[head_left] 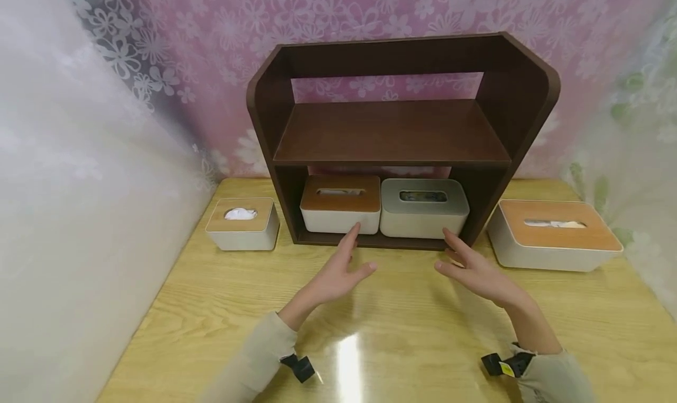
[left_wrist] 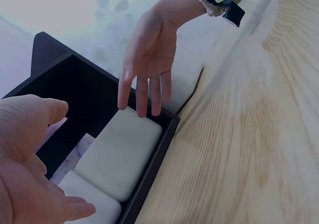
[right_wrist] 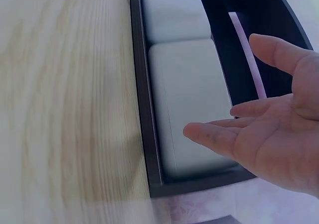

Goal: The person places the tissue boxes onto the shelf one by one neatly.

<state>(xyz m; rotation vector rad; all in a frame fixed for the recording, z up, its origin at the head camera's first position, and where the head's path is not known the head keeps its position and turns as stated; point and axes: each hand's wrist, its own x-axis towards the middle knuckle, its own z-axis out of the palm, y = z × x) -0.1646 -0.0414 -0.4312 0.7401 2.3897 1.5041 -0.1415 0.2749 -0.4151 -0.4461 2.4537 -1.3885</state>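
Side by side on the lower shelf of a dark brown rack [head_left: 391, 133] sit two tissue boxes. The left one is a white tissue box with a brown wooden lid [head_left: 338, 202]; the right one is a cream tissue box with a grey-green lid [head_left: 423, 215]. My left hand [head_left: 335, 274] reaches toward the white box, its fingers extended and thumb spread, holding nothing. Before the cream box, my right hand [head_left: 476, 274] has its fingers extended too, with nothing in it. In the right wrist view its fingertips [right_wrist: 194, 130] overlap the front of the cream box.
On the wooden table [head_left: 211, 309], a small wood-lidded tissue box [head_left: 240, 224] stands left of the rack. A larger tissue box with an orange-brown lid [head_left: 552, 232] stands to its right. Behind is a pink floral wall [head_left: 222, 56]; a white side wall [head_left: 79, 185] borders the left.
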